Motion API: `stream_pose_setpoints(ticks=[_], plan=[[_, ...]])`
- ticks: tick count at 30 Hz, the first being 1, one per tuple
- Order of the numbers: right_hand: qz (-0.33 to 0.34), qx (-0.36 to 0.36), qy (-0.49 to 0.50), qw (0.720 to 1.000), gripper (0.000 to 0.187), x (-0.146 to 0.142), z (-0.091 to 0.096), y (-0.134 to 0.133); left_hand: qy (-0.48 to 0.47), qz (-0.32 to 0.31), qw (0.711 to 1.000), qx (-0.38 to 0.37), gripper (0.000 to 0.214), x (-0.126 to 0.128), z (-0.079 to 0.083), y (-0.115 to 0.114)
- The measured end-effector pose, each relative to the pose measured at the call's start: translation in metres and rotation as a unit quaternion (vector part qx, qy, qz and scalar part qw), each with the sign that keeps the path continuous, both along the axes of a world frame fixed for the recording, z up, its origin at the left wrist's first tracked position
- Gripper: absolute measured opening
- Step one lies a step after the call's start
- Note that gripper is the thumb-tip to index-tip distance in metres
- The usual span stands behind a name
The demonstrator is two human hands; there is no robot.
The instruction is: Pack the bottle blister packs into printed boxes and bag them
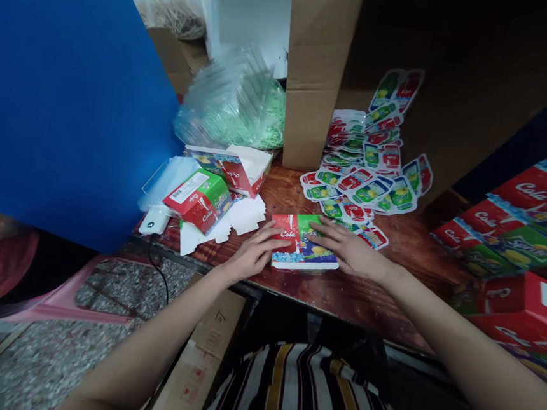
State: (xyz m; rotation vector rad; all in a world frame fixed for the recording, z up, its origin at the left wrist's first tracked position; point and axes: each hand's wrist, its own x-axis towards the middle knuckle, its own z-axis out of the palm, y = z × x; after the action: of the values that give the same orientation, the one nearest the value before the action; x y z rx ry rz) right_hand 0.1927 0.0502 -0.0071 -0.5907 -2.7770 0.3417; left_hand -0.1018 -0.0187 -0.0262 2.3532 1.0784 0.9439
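Note:
A flat carton [293, 248] printed red "Cola" on one half and green on the other lies near the front edge of the wooden table. My left hand [253, 252] holds its left edge, fingers bent over the red side. Across the green side, the fingers of my right hand [344, 246] are spread flat on the printed face. Just behind the carton is a pile of bottle-shaped cola and Sprite cutouts [370, 191]. To the left stand a folded Cola and Sprite box [201, 202] and an opened box [242, 170] with white flaps.
Stacked finished cartons [515, 236] rise at the right. Clear plastic trays [230, 96] stand behind, beside an upright cardboard panel [316, 75]. A blue partition [67, 97] borders the left, with a white device [154, 220] and cable near it. Part of another person shows at far left.

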Motion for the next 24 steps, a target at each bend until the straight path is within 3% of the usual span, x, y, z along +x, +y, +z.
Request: stream_pose_setpoints(ticks=[4,9,17,24], plan=[[-0.016,0.044,-0.030,0.998,0.083,-0.002,-0.004,-0.014,-0.011,-0.023,0.998,-0.056,0.043,-0.007,0.003,-0.002],[-0.033,0.044,-0.034,0.998,0.094,-0.003,-0.005,-0.025,-0.050,-0.038,0.992,-0.107,0.035,-0.009,0.007,-0.009],[-0.075,0.037,-0.021,0.996,0.072,-0.010,0.004,-0.037,-0.020,0.021,0.999,0.033,0.044,0.010,-0.010,-0.019],[-0.087,0.073,-0.015,0.993,0.055,-0.014,-0.001,-0.036,-0.010,0.035,0.999,0.031,0.036,0.007,-0.004,-0.015]])
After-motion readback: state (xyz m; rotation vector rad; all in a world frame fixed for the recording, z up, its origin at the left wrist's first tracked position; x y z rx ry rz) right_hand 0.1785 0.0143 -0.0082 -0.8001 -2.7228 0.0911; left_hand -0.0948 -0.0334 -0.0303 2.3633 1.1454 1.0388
